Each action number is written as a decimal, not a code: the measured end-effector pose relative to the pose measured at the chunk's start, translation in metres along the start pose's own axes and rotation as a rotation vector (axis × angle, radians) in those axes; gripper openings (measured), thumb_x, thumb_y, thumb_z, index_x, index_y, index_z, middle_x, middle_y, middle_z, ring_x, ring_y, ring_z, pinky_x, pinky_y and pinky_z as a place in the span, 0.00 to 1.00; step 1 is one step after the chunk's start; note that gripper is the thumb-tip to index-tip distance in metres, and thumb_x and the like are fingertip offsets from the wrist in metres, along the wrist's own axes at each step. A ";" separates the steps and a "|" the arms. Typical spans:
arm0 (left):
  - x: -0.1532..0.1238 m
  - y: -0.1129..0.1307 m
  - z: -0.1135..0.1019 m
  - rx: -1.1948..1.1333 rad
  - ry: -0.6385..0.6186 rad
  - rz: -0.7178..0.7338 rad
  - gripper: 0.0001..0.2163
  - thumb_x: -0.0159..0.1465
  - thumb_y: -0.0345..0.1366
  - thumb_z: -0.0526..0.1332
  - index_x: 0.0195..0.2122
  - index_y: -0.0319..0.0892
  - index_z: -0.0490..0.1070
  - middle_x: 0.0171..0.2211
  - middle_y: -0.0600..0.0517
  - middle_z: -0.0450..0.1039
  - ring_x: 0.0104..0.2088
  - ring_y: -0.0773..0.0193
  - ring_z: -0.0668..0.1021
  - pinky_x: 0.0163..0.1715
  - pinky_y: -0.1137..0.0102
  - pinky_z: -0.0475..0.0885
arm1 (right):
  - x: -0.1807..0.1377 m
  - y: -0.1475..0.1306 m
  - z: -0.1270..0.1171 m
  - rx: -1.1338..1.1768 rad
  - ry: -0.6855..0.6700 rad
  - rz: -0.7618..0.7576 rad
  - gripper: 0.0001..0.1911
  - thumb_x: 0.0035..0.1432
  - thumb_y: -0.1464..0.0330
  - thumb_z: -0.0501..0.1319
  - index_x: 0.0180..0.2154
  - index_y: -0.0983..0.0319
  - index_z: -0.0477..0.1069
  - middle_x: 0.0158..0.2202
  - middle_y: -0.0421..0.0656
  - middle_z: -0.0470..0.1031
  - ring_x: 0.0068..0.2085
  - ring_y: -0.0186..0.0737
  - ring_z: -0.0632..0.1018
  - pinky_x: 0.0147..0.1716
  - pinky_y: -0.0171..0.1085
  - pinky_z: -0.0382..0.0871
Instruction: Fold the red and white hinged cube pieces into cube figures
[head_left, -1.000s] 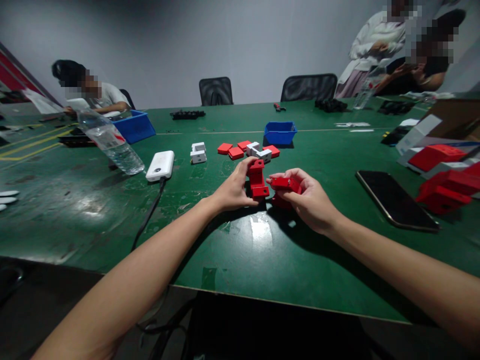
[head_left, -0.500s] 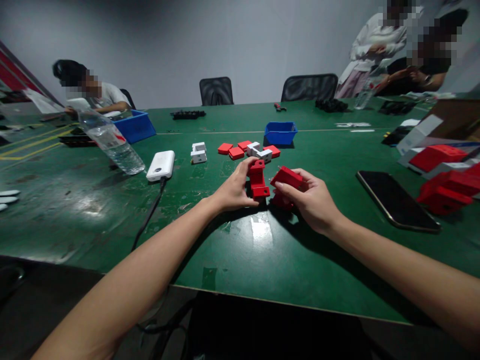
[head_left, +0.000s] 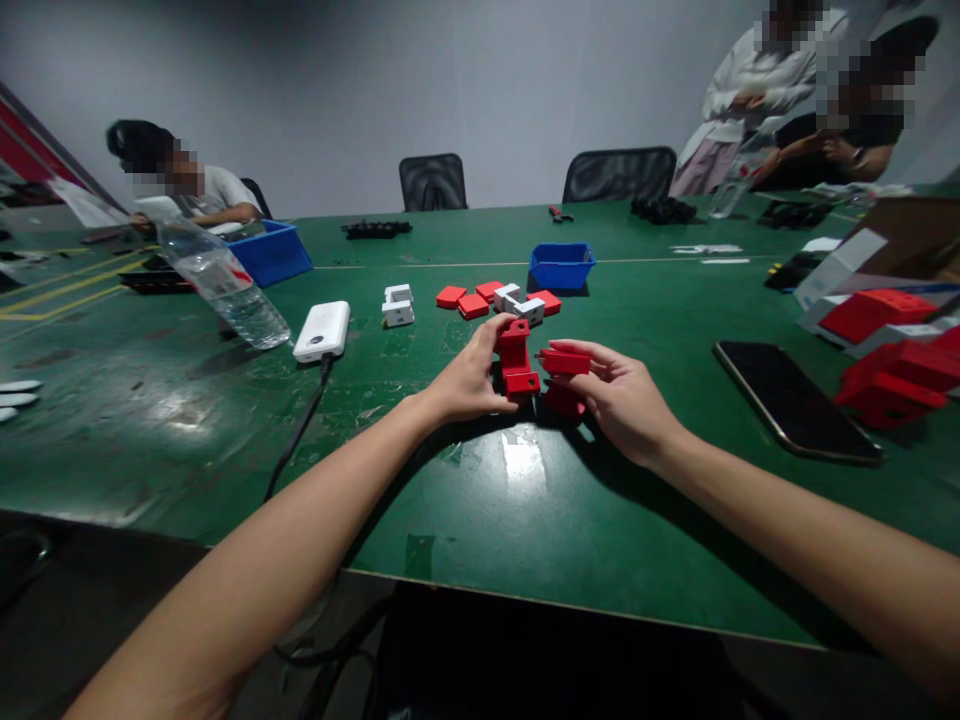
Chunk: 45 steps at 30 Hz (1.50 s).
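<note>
Phone [head_left: 796,402] near rt, on green table [head_left: 480,530]. R hand [head_left: 619,395] pinches red block [head_left: 566,362] btwn thumb & fingers, above 2nd red pc [head_left: 564,402]. L hand [head_left: 474,375] clasps U-shaped red bracket [head_left: 516,358] just left of block, small gap btwn. White pwr bank [head_left: 322,332] left. Farther: loose red blocks [head_left: 472,306] w/ white bracket [head_left: 529,312], then blue bin [head_left: 561,266].

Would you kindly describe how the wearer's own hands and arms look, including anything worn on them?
The left hand and right hand are both ungloved. The left forearm and right forearm are bare, with no sleeve showing within the picture. No watch or bracelet is visible on either arm, and no ring or marking can be made out.
</note>
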<state>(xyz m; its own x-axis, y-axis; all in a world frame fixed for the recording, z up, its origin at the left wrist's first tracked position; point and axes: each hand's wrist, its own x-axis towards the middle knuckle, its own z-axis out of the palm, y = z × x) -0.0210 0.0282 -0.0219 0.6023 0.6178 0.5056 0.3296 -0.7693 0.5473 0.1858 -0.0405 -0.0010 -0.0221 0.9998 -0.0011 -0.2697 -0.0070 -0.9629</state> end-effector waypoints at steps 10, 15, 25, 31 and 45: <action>0.000 0.002 0.000 0.004 -0.005 -0.003 0.48 0.47 0.39 0.73 0.65 0.48 0.46 0.63 0.37 0.57 0.63 0.42 0.66 0.61 0.44 0.64 | -0.001 -0.003 0.000 0.045 -0.007 0.025 0.23 0.44 0.67 0.74 0.44 0.57 0.76 0.43 0.43 0.80 0.40 0.40 0.81 0.37 0.39 0.77; 0.000 0.001 0.000 0.013 -0.006 -0.001 0.49 0.46 0.39 0.73 0.65 0.49 0.46 0.63 0.38 0.57 0.63 0.41 0.66 0.61 0.43 0.64 | 0.002 0.003 -0.004 0.049 -0.025 -0.032 0.30 0.40 0.69 0.76 0.47 0.57 0.71 0.47 0.44 0.79 0.45 0.43 0.80 0.42 0.41 0.77; 0.000 0.002 -0.001 -0.025 -0.011 -0.013 0.48 0.47 0.40 0.73 0.65 0.49 0.47 0.64 0.37 0.57 0.63 0.41 0.66 0.60 0.43 0.65 | 0.000 0.001 -0.002 0.065 -0.020 -0.020 0.28 0.38 0.70 0.76 0.42 0.58 0.69 0.41 0.42 0.80 0.42 0.41 0.81 0.38 0.38 0.78; 0.000 0.003 0.000 -0.020 -0.012 0.001 0.48 0.47 0.39 0.74 0.65 0.51 0.47 0.64 0.38 0.57 0.62 0.41 0.68 0.60 0.43 0.66 | -0.001 -0.001 -0.001 0.080 -0.011 0.002 0.28 0.37 0.70 0.77 0.43 0.58 0.71 0.42 0.42 0.81 0.43 0.43 0.82 0.42 0.41 0.78; 0.001 0.005 0.000 -0.008 -0.012 0.046 0.46 0.48 0.40 0.73 0.64 0.47 0.48 0.62 0.38 0.59 0.62 0.42 0.68 0.61 0.45 0.66 | 0.002 0.000 -0.003 -0.011 -0.017 -0.015 0.22 0.37 0.65 0.77 0.36 0.60 0.75 0.37 0.42 0.81 0.37 0.40 0.79 0.37 0.39 0.74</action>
<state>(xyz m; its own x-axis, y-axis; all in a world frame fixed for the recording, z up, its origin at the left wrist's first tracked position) -0.0188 0.0251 -0.0187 0.6255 0.5800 0.5219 0.2960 -0.7953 0.5290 0.1883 -0.0388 -0.0021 -0.0345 0.9992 0.0179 -0.2591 0.0083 -0.9658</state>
